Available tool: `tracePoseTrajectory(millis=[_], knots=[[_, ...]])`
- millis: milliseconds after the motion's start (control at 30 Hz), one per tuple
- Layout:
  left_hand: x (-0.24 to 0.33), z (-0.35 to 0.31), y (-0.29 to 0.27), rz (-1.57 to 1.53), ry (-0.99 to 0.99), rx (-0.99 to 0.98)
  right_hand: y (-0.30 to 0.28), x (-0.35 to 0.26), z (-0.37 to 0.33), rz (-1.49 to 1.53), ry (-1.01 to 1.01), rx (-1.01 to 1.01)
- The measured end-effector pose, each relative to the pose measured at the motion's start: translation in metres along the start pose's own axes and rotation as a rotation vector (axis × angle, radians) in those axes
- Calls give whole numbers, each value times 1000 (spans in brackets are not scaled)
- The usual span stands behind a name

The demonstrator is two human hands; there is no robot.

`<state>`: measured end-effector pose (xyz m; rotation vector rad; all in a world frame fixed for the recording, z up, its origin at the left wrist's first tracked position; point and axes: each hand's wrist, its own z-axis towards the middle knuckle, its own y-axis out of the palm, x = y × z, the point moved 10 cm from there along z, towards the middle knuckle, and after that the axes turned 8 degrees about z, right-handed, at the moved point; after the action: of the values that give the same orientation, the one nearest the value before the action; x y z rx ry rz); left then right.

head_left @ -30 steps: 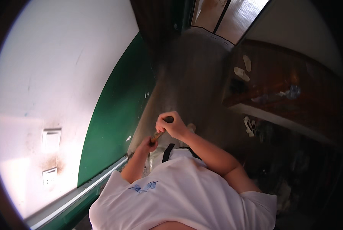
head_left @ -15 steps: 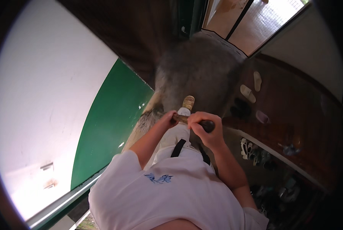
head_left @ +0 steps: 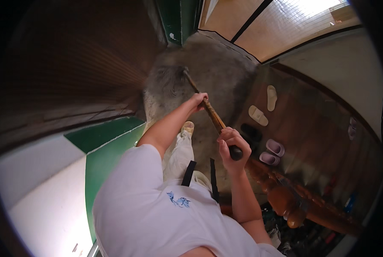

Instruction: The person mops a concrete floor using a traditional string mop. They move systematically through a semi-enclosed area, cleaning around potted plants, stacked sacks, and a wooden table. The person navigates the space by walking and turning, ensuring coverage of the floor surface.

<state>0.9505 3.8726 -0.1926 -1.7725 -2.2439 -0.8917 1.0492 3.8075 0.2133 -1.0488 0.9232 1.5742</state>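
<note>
A mop with a long wooden handle [head_left: 214,115] slants from in front of my body out to the floor. My left hand [head_left: 198,102] is wrapped round its middle. Higher up, my right hand [head_left: 234,147] grips the shaft just below its dark rounded end. The grey strands of the mop head [head_left: 169,79] lie spread on the concrete floor [head_left: 219,55], blurred and close in colour to it. Below my left hand, one foot in a tan slipper [head_left: 188,127] shows on the floor.
A dark brown ribbed surface [head_left: 84,64] rises at the left, above a green and white wall [head_left: 114,137]. On the right, light slippers [head_left: 258,115] and pink slippers [head_left: 273,152] lie near carved wooden furniture [head_left: 285,199]. A doorway [head_left: 281,30] stands at the far right.
The mop head has swung from beside my left leg to the floor farther ahead. My left hand has moved forward along with it. My view has turned, bringing more brown surface in at left.
</note>
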Motion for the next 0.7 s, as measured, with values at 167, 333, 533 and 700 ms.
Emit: tracePoseTrajectory(millis=[167, 333, 533, 700], knots=[[60, 60, 36, 295, -71, 39, -25, 56, 1, -160, 68, 131], [50, 90, 74, 158, -104, 10, -30, 85, -18, -299, 147, 138], [-12, 73, 128, -68, -138, 36, -71, 25, -24, -308, -119, -37], [-30, 22, 165, -365, -77, 10, -119, -46, -4, -45, -231, -160]])
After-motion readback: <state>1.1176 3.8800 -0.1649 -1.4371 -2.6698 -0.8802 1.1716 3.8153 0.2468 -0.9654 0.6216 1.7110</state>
